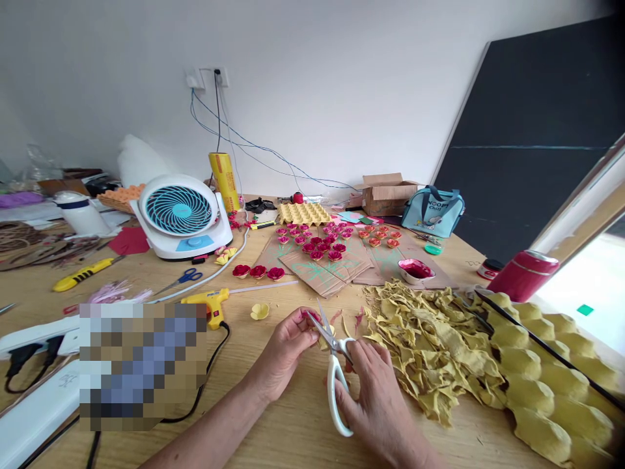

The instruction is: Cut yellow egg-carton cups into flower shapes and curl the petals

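Note:
In the middle foreground, my left hand [286, 352] pinches a small magenta-painted egg-carton piece [307, 314], mostly covered by the fingers. My right hand [375, 394] grips white-handled scissors [334, 344], thumb and fingers at the loops. The parted blades point up and left, at the piece in my left hand. Just left of my hands sits a plain yellow carton flower cup [260, 311]. Three painted flowers [258, 272] stand in a row behind it. Right of the scissors, torn yellow carton scraps [430, 345] lie heaped.
A yellow egg carton [551, 391] lies at right, near a red can [522, 276]. A bowl of red paint [416, 271] and painted flowers stand on cardboard [336, 277]. At left are a glue gun [209, 305], blue-handled scissors [188, 277], a fan [183, 218] and a power strip [43, 407].

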A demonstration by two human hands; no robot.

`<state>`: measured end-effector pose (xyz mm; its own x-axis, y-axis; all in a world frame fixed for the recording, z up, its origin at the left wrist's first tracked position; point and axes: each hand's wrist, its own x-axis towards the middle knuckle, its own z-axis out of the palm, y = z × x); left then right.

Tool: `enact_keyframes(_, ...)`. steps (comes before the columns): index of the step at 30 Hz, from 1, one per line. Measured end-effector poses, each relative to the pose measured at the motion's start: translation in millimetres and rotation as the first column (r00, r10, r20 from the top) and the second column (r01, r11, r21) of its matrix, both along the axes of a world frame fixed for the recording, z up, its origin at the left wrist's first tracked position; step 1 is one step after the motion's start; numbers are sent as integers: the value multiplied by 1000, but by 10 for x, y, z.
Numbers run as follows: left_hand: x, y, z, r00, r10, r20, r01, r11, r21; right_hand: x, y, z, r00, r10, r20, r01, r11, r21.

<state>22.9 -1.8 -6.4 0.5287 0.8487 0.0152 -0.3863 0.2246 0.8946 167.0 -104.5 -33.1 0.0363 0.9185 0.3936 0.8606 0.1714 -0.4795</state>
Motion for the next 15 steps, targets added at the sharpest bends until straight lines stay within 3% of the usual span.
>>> enact_keyframes(15,-17,1,7,998,-48,39,49,999,-17,-14,-20,37,998,30,-60,-31,999,-9)
